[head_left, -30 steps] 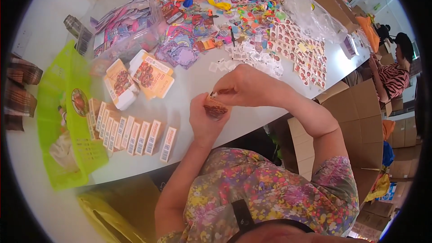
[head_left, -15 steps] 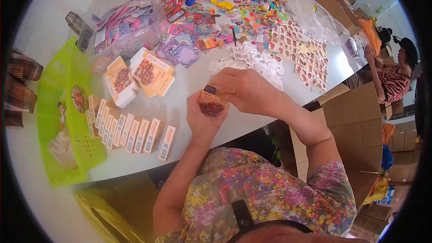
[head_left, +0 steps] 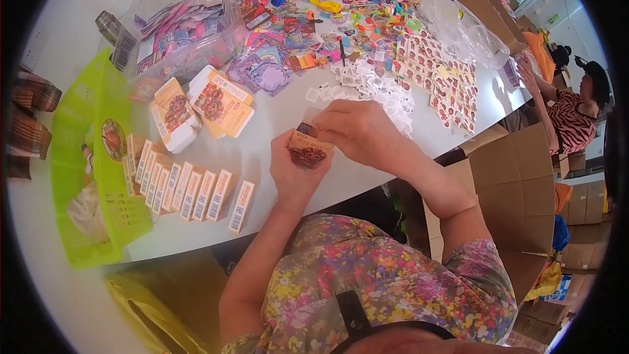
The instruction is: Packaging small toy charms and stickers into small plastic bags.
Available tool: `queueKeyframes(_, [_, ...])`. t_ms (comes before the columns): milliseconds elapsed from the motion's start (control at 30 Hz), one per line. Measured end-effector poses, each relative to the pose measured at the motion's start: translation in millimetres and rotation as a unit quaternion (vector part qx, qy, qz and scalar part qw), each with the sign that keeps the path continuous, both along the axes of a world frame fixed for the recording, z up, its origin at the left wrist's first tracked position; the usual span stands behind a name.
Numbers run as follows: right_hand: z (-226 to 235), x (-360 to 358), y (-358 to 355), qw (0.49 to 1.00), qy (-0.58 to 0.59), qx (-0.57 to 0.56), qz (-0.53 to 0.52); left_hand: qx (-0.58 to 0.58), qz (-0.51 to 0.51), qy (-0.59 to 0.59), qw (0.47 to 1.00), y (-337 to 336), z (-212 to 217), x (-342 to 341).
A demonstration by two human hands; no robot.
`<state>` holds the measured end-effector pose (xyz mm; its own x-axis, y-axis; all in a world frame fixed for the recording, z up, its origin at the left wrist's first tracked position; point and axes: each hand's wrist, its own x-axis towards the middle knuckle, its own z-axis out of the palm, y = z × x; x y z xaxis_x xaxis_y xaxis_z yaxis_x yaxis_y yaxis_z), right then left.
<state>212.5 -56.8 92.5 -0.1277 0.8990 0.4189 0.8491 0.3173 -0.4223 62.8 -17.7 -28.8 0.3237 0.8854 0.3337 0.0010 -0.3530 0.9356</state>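
Note:
My left hand (head_left: 296, 174) is wrapped around a small orange-and-cream printed box (head_left: 308, 152) and holds it upright above the table's front part. A dark flap or insert shows at the box's top edge. Over that end is my right hand (head_left: 357, 130), its fingers pinched together against the opening; what they grip is hidden. On the left stands a row of similar narrow boxes (head_left: 194, 193), lined up side by side. Behind them, several flattened or unfilled cartons (head_left: 221, 105) of the same print lie in a loose pile.
A lime-green basket (head_left: 108, 157) stands at the left edge. Farther back are a clear bin (head_left: 187, 56) of packets, a heap of colourful trinkets (head_left: 327, 3), small white squares (head_left: 377, 88) and sticker sheets (head_left: 445, 85). An opened cardboard box (head_left: 511, 183) is at right; another person (head_left: 573, 111) sits beyond.
My right fingers have shifted slightly left and closer over the box's top. The left hand keeps its hold on the box, and the view has tilted a little.

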Motion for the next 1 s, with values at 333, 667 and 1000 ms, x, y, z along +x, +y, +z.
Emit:
queueKeyframes(333, [-0.2,-3.9,-10.4,0.988,0.106,0.089,-0.074,-0.043,0.014,-0.033,0.998,-0.8,12.8,-1.4])
queueKeyframes(667, [-39.1,16.7,-33.4,0.903,0.368,-0.188,-0.118,-0.083,-0.147,0.021,0.985,-22.8,39.2,-24.9])
queueKeyframes(1000, [-66.2,-15.9,-77.1,0.758,0.601,-0.241,-0.078,-0.191,-0.216,0.065,0.955,-58.9,42.3,-73.3])
